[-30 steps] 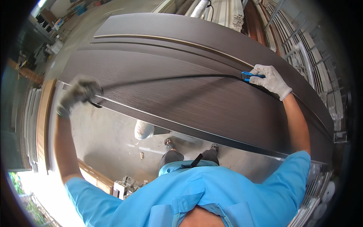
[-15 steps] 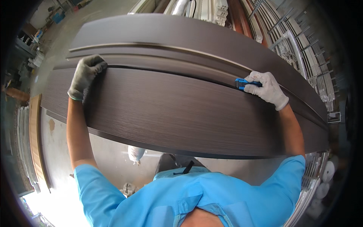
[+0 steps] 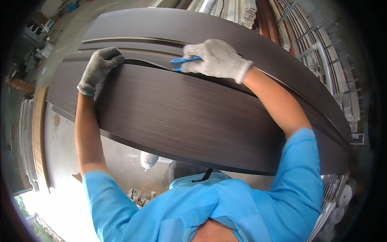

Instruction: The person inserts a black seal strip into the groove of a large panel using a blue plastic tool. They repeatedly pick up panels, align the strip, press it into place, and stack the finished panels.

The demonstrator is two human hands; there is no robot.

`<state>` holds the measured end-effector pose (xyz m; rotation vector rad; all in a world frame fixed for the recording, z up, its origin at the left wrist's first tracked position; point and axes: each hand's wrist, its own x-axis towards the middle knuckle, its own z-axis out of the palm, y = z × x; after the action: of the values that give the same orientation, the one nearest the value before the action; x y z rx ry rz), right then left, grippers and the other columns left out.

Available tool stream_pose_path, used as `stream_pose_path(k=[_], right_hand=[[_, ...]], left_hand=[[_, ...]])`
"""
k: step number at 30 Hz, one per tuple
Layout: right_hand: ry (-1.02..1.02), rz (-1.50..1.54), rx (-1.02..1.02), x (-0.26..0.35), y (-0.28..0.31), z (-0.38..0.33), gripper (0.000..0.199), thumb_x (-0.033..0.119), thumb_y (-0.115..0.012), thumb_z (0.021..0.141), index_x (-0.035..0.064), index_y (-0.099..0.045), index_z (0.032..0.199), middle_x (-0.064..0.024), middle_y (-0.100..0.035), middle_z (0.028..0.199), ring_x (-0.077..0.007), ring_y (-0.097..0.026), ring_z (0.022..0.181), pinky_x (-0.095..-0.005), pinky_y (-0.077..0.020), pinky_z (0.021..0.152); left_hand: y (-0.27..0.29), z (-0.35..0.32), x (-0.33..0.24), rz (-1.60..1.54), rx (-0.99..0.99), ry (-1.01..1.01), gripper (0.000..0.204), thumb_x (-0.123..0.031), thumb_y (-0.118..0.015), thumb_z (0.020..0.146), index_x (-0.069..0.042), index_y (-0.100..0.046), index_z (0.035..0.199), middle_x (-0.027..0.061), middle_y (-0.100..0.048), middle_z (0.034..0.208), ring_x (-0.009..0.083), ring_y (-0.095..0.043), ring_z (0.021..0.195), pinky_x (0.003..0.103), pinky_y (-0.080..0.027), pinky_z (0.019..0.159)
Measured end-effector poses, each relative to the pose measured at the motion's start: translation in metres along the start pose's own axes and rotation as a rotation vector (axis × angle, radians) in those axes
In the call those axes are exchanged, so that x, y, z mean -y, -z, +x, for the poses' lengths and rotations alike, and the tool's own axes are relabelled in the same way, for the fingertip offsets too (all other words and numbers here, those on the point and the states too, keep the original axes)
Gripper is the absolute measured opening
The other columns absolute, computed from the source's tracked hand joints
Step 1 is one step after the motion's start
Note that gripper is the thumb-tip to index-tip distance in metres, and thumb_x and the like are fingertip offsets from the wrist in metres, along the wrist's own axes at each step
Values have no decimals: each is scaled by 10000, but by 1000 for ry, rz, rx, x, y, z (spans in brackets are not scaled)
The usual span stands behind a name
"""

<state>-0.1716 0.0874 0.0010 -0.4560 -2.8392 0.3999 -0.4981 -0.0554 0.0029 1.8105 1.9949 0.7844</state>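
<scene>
Over dark panel (image 3: 181,117), left fingers (image 3: 116,60) pinching black strip (image 3: 150,63), right fingers (image 3: 193,50) gripping blue tool (image 3: 180,60)

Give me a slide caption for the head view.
Over a brown panel, the gloved left hand pinches a dark strip; the gloved right hand holds a blue tool.

Dark panel (image 3: 181,113), wood-grained; black strip (image 3: 150,63), far edge
</scene>
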Motion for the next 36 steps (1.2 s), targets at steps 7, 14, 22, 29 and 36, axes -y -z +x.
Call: stream_pose_path(k=[7,14,22,29,36], right_hand=[[-189,129,89,-15,52,-97,317,435,-719,889,122,-692,846,-14,-574,561,-160,-513,470,-336,-381,523],[-245,16,172,21,19,10,301,416,-752,852,121,-701,873,-56,-679,699,-203,-638,657,-367,-468,658],[-433,208,90,41,21,3,354,399,-760,865,63,-676,938,-79,-721,833,-230,-666,788,-368,-505,799],[-676,194,12,64,19,-1,322,287,-791,851,7,-654,935,-66,-646,800,-147,-596,781,-312,-487,784],[-612,158,-53,67,14,-6,319,376,-786,831,78,-713,918,-92,-698,775,-249,-673,761,-374,-508,763]], left_hand=[[0,-1,4,88,2,-34,200,-195,-692,912,-19,-716,1005,121,-724,876,239,-662,781,375,-524,773],[-2,-1,-5,148,-17,7,222,-209,-687,925,3,-701,987,114,-676,810,186,-609,759,358,-510,772],[103,-40,85,-341,441,-17,178,-215,-683,948,-49,-717,892,-48,-584,688,32,-491,518,211,-355,430],[228,-40,158,-126,227,308,141,-157,-734,902,-16,-733,900,-21,-596,671,42,-480,516,233,-365,449],[143,29,187,-256,46,10,125,-94,-718,871,25,-739,906,11,-674,749,102,-588,709,263,-493,719]])
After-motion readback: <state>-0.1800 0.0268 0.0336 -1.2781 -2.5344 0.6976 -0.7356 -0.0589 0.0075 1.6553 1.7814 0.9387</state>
